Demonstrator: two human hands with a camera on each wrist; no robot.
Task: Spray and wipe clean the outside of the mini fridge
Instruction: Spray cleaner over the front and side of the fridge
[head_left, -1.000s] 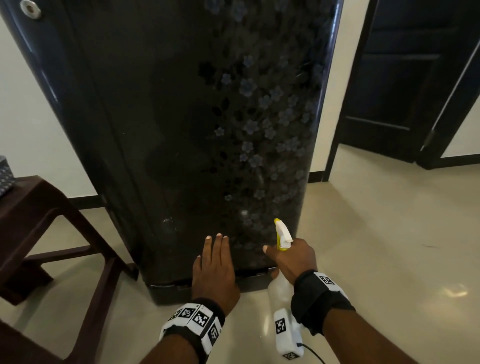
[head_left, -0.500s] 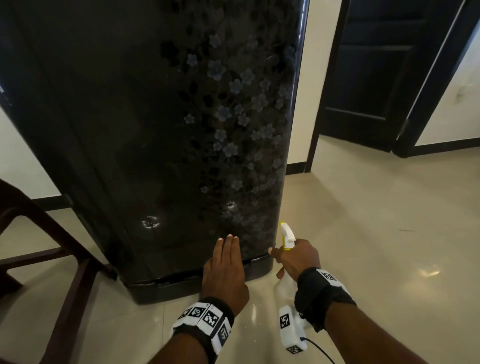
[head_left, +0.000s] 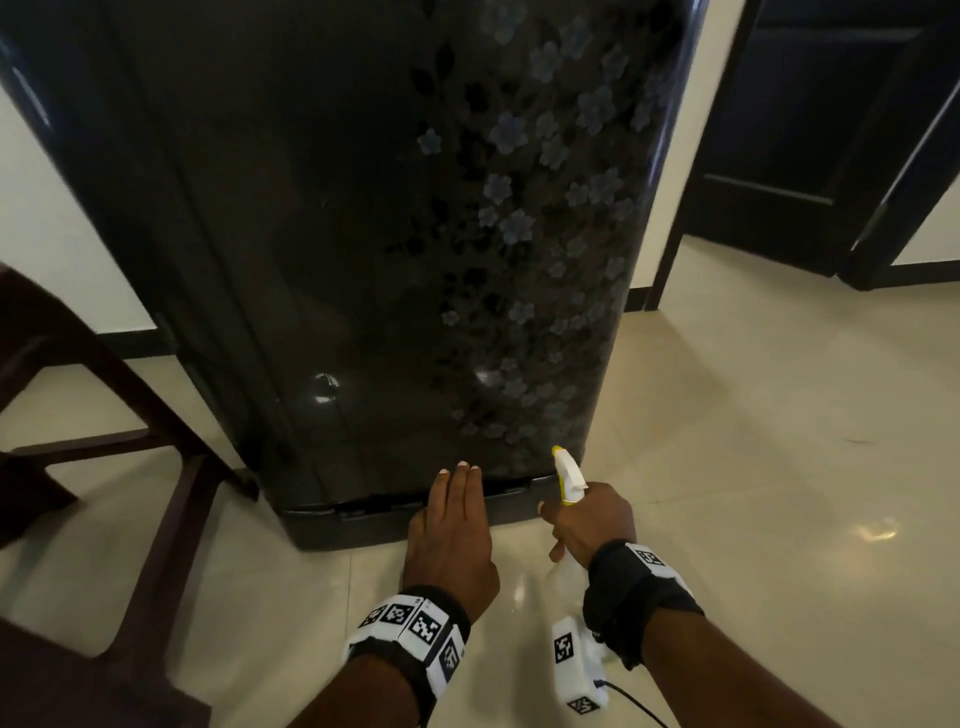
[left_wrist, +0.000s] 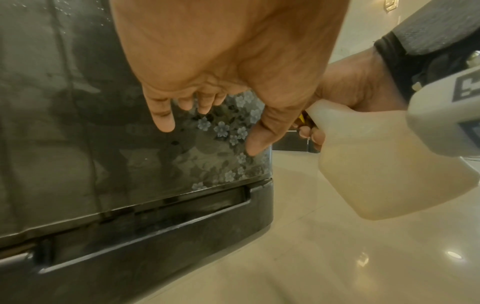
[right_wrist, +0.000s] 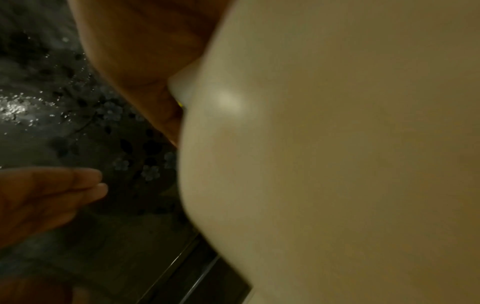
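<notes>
The black mini fridge (head_left: 363, 234) with a pale flower print stands on the floor and fills the head view; spray droplets glisten on its door (right_wrist: 15, 107). My left hand (head_left: 452, 514) is held flat with straight fingers near the bottom edge of the door (left_wrist: 116, 164), holding nothing. My right hand (head_left: 587, 525) grips the neck of a white spray bottle (head_left: 569, 475) with a yellow-tipped nozzle aimed at the door's lower right corner. The bottle's body (left_wrist: 389, 164) hangs below that hand and blocks most of the right wrist view (right_wrist: 337, 154).
A dark brown wooden stool or chair (head_left: 93, 467) stands left of the fridge. Glossy beige floor tiles (head_left: 779, 467) stretch to the right. A dark door and frame (head_left: 810, 130) stand behind on the right. The fridge's base plinth (left_wrist: 155, 236) has a recessed slot.
Both hands have dropped lower, from the lower door panel to the fridge's bottom edge. The head view has tilted down and shifted right. The right hand's hold on the spray bottle is unchanged.
</notes>
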